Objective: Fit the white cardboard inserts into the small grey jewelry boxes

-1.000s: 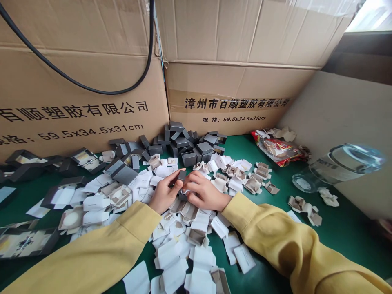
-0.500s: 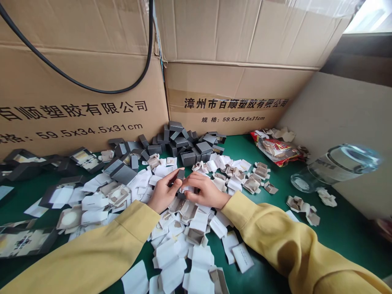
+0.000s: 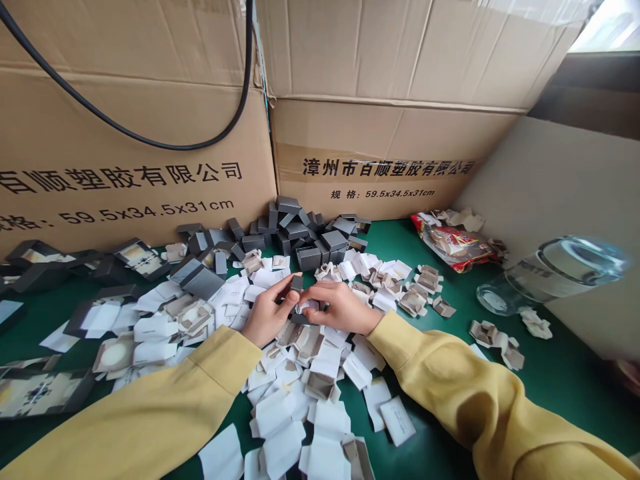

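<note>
My left hand (image 3: 267, 313) grips a small dark grey box (image 3: 295, 285) between thumb and fingers, just above the green table (image 3: 560, 373). My right hand (image 3: 340, 308) meets it from the right and pinches a small white paper insert (image 3: 307, 306) at the box's open side. Both arms wear yellow sleeves. Under and around the hands lies a heap of white paper cards and folded inserts (image 3: 295, 407). A pile of finished dark grey boxes (image 3: 300, 233) sits behind the hands, against the cartons.
Two big brown cartons (image 3: 380, 133) with printed lettering wall off the back; a black cable (image 3: 150, 140) hangs across the left one. Flat dark box blanks (image 3: 55, 267) lie at the left. A red snack packet (image 3: 450, 243) and a lying clear glass jar (image 3: 550, 270) are at right.
My right hand has lifted a little and brought a white insert up against the grey box in my left hand. The left hand has barely moved.
</note>
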The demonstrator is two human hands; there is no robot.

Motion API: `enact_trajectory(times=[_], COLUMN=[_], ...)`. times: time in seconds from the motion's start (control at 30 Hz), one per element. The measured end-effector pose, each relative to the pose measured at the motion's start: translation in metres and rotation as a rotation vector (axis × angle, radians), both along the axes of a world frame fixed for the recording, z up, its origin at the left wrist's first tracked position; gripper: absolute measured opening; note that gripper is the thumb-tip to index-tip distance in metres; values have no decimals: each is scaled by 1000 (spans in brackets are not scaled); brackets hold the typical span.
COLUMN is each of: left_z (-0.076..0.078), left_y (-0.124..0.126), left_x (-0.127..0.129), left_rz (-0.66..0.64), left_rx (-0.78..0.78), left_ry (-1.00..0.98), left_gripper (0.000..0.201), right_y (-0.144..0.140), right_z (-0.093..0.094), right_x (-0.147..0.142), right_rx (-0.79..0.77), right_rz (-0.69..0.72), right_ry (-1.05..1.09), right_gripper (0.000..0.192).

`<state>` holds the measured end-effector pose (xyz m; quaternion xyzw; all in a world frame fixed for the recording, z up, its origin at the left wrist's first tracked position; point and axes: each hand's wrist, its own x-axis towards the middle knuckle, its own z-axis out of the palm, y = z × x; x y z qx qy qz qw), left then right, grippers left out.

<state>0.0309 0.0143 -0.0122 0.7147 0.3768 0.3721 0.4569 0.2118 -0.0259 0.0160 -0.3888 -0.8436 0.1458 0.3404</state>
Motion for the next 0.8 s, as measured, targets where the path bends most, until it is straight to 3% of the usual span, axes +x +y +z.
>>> enact_trajectory(times=[0.4,0.8], left_z=[-2,-1], left_y=[-1,-2], left_x=[-1,-1], left_rz=[1,-1], left_rx=[-2,40], left_ry=[3,16], left_gripper=[69,70], right_y=[1,2], right_z=[-2,1], right_x=[3,-1], right_rx=[54,65], right_rz=[119,113], right_ry=[-31,-57], right_gripper=[14,8])
